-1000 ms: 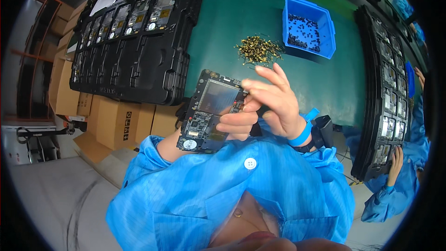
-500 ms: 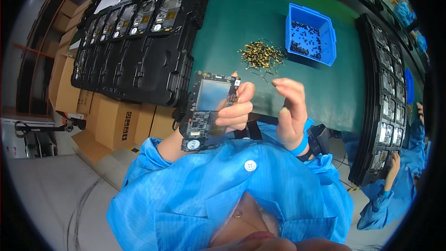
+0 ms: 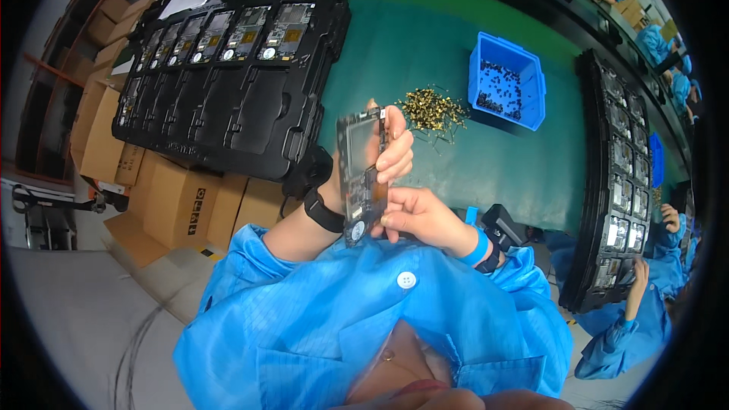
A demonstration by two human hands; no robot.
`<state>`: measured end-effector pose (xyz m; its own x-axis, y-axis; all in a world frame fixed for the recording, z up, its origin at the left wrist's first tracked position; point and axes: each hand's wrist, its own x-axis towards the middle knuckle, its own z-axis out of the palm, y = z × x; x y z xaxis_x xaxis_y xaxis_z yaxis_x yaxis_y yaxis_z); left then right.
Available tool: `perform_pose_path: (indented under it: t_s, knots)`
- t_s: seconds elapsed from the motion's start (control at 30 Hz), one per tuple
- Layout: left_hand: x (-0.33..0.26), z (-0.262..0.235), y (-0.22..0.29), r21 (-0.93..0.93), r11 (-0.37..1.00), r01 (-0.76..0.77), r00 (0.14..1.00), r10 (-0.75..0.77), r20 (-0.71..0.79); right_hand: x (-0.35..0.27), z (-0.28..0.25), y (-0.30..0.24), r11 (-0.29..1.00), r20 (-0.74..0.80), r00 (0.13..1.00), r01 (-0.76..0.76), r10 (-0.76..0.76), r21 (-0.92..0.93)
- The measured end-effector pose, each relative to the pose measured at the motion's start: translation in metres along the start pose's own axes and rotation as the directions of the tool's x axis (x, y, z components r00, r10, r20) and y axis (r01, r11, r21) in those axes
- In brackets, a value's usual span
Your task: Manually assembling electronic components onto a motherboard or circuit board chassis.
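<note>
Your L hand (image 3: 396,155) grips PCB (image 3: 360,178), tilted, by blue smock (image 3: 304,300). R hand (image 3: 421,216) fingertips at its lower R edge; can't tell if pinching. Hold PCB steady, edges only, press lightly.

The left hand (image 3: 395,155) grips a tilted circuit board (image 3: 358,175), the right hand (image 3: 422,214) bends its fingers at the board's lower edge, and gold-and-black pieces (image 3: 433,112) lie heaped near a blue bin (image 3: 504,117) on the green desk (image 3: 402,30).
</note>
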<state>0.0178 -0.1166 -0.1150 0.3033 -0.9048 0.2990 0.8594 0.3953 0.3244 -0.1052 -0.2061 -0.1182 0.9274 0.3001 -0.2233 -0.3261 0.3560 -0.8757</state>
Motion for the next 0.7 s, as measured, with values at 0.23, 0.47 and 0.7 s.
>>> perform_pose_path:
  t_s: [0.23,0.47,0.7]
  knots:
    - [0.001,-0.005,-0.018,0.292,0.942,-0.166,0.874,0.277,-0.398,-0.009,-0.017,-0.041,0.980,-0.259,0.960,0.054,-0.103,-0.192]
    - [-0.007,-0.023,-0.038,0.943,-0.324,0.080,0.941,0.336,0.036,0.044,-0.113,-0.166,0.869,-0.473,0.802,0.111,-0.365,-0.482]
    - [-0.007,-0.026,-0.037,0.927,-0.375,0.032,0.954,0.288,0.084,0.156,-0.245,-0.186,0.976,-0.879,0.444,-0.042,-0.174,-0.215]
